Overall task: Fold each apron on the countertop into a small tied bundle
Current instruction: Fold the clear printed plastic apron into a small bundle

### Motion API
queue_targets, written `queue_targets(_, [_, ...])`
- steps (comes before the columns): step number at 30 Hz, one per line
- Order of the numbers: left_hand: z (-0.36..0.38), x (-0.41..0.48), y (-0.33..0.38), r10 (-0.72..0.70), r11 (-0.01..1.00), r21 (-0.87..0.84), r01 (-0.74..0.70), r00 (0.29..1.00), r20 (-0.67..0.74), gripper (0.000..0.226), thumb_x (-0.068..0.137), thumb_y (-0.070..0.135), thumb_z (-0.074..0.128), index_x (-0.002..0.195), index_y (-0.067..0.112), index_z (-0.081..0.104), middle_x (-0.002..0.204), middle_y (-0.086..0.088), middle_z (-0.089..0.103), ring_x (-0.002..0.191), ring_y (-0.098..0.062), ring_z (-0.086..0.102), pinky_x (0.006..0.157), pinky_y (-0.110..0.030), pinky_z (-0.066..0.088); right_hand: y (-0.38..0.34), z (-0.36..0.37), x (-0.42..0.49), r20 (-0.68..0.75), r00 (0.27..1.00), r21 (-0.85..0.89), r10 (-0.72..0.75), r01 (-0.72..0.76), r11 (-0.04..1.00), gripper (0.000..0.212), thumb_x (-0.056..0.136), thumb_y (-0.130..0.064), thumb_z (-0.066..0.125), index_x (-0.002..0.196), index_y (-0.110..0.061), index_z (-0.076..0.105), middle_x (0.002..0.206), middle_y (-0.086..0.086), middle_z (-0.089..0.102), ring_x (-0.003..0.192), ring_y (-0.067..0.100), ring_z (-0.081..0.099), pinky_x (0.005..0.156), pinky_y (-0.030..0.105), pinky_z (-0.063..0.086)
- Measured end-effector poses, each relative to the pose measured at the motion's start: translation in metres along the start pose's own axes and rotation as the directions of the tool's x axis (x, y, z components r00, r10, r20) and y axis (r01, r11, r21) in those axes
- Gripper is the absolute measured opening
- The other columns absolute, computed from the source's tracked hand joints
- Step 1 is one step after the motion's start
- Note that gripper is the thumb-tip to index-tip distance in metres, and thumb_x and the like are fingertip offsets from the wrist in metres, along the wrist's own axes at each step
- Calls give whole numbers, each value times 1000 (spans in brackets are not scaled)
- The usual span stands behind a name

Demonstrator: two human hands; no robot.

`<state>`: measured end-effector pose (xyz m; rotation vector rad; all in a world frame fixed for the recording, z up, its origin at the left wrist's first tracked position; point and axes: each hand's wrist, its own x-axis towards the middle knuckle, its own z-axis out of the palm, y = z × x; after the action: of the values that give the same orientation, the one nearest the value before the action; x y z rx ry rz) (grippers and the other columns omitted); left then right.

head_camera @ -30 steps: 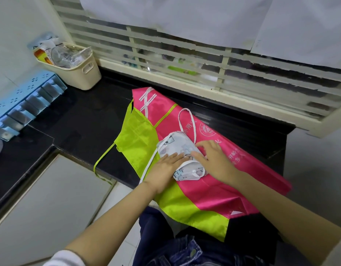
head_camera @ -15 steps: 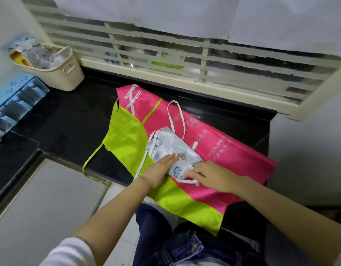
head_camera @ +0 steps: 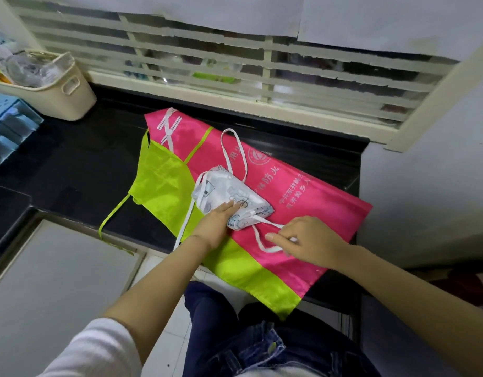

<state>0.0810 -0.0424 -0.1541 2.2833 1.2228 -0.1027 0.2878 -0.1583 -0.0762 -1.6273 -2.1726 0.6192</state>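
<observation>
A cream basket (head_camera: 71,102) sits at ten o'clock, with clear plastic packets (head_camera: 25,66) crumpled inside. Just below it, at nine o'clock, is a blue rack (head_camera: 9,126), cut off by the frame edge. A barred window (head_camera: 262,74) runs across twelve o'clock, its top covered by white paper sheets (head_camera: 384,20). A pale wall (head_camera: 425,200) fills three o'clock. A grey panel (head_camera: 50,281) lies at eight o'clock, beside white floor tiles (head_camera: 161,273).

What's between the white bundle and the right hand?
A white strap runs from the white bundle to the right hand, across the pink apron; head view shows it.
</observation>
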Motion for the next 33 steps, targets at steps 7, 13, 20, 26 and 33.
queue_targets(7, [0, -2, -9, 7, 999, -32, -8, 1000, -18, 90, 79, -22, 36, 149, 31, 19, 158, 1, 13, 145, -17, 17, 115, -27, 12, 24, 3, -27, 319, 914, -36, 250, -252, 967, 53, 97, -37, 48, 51, -16, 33, 47, -1, 34, 45, 12, 31, 53, 28, 30])
queue_targets(13, [4, -4, -5, 10, 999, -37, -11, 999, -38, 86, 83, -20, 36, 150, 30, 15, 158, -2, 12, 146, -18, 11, 117, -28, 10, 30, 15, -32, 419, 844, 47, 336, -389, 920, 11, 90, -20, 62, 85, -20, 52, 70, -12, 53, 66, 7, 54, 66, 27, 44])
queue_targets(20, [7, -6, 1, -18, 1000, -16, 18, 999, -34, 85, 84, -20, 34, 150, 30, 14, 159, -3, 10, 147, -20, 8, 119, -38, 10, 9, 43, 28, 210, 877, -99, 432, -420, 902, 47, 93, -35, 57, 128, -7, 43, 122, 9, 52, 115, 26, 47, 95, 36, 42])
queue_targets(26, [7, -7, -1, -18, 1000, 22, 18, 1000, 1, 85, 84, -20, 31, 151, 29, 10, 159, -2, 6, 147, -21, 5, 119, -42, 10, 2, 49, 29, 234, 871, 185, 432, -476, 860, 20, 100, -11, 42, 113, -4, 55, 84, 6, 60, 64, 16, 49, 57, 32, 41])
queue_targets(33, [15, -12, -3, 19, 998, 60, -18, 1000, -12, 91, 81, -23, 31, 150, 31, 7, 159, 1, 1, 147, -19, 0, 120, -36, 1, 15, 24, -10, 363, 864, -208, 348, -289, 934, 35, 102, -32, 36, 112, -10, 61, 105, 4, 57, 98, 23, 58, 81, 33, 46])
